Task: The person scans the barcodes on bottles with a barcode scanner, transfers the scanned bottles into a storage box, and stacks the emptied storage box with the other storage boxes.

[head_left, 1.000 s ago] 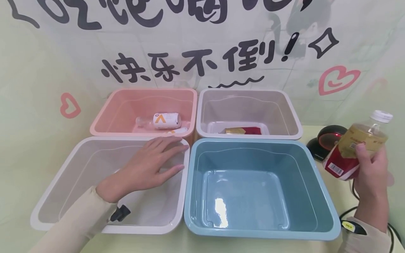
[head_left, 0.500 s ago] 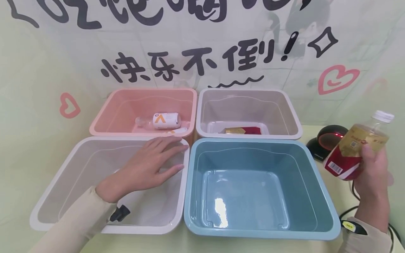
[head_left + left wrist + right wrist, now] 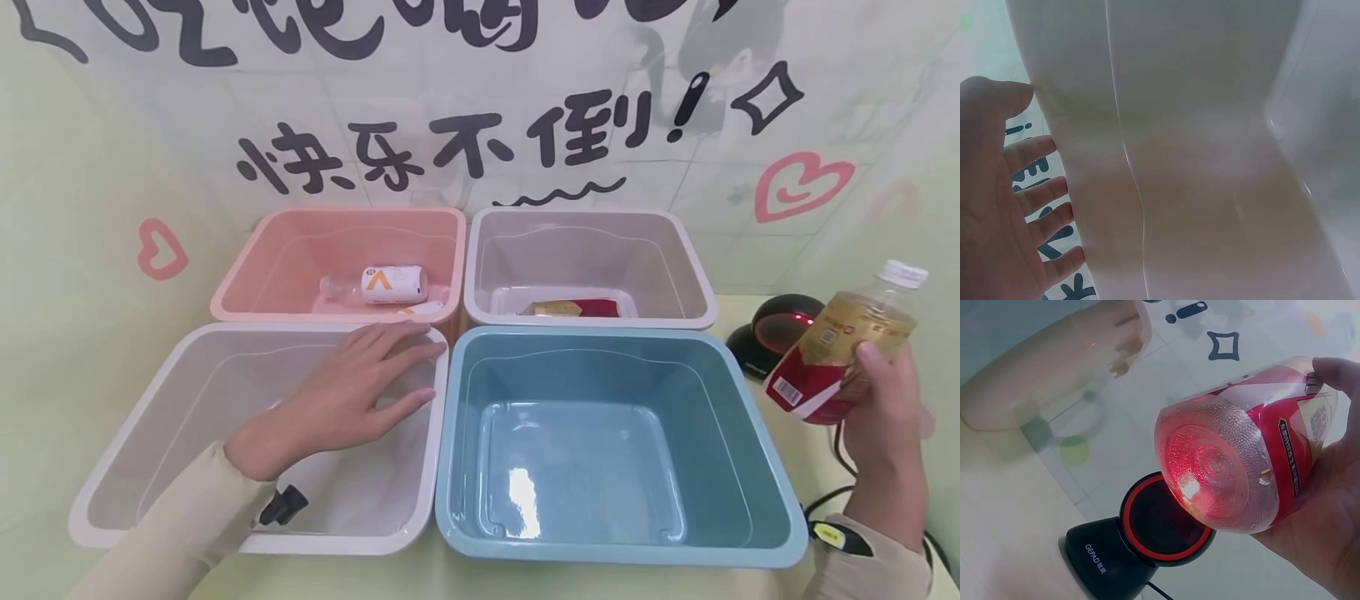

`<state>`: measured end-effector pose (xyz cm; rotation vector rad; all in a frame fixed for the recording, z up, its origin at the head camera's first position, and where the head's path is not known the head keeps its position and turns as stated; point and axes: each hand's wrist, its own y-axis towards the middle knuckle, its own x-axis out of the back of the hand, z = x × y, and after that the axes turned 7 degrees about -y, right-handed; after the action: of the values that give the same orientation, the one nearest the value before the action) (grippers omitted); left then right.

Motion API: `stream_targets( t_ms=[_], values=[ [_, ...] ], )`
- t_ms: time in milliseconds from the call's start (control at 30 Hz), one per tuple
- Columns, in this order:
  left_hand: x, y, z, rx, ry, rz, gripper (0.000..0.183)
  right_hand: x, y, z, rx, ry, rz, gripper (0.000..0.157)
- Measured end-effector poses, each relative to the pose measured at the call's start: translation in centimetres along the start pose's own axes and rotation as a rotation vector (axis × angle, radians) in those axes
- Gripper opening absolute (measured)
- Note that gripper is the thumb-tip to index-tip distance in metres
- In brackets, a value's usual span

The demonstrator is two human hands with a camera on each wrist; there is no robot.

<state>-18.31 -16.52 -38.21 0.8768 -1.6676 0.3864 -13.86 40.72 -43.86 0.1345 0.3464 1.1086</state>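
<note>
On the right of the head view, my right hand grips a clear plastic bottle with a red and gold label and a white cap. The bottle leans, cap up and to the right. In the right wrist view its ridged base glows red above a black scanner with a red ring. My left hand, fingers spread, reaches over the front-left white bin. Its fingertips lie along the bin's rim in the left wrist view.
A blue bin stands front right. The pink bin behind holds a clear bottle with a white label, with another label partly visible. A red and gold bottle lies in the back-right bin. Black cable runs beside my right wrist.
The bottle has turned a little in my right hand: the square code on its label has come out from beside my thumb and shifted left. My left hand stays in place.
</note>
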Motion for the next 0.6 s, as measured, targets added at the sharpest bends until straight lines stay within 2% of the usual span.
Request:
stream_targets(
  t_ms=[167,333,600],
  values=[
    [0.15,0.02,-0.1,0.016,-0.002,0.019,0.056,-0.48,-0.26,0.48,-0.027,-0.095,-0.051,0.051],
    [0.17,-0.02,-0.08,0.017,0.001,0.017,0.056,-0.43,-0.55,0.49,-0.036,-0.195,-0.072,0.049],
    [0.14,-0.05,-0.07,0.029,0.001,0.029,0.056,-0.42,-0.7,0.48,-0.122,-0.36,-0.134,0.041]
  ],
)
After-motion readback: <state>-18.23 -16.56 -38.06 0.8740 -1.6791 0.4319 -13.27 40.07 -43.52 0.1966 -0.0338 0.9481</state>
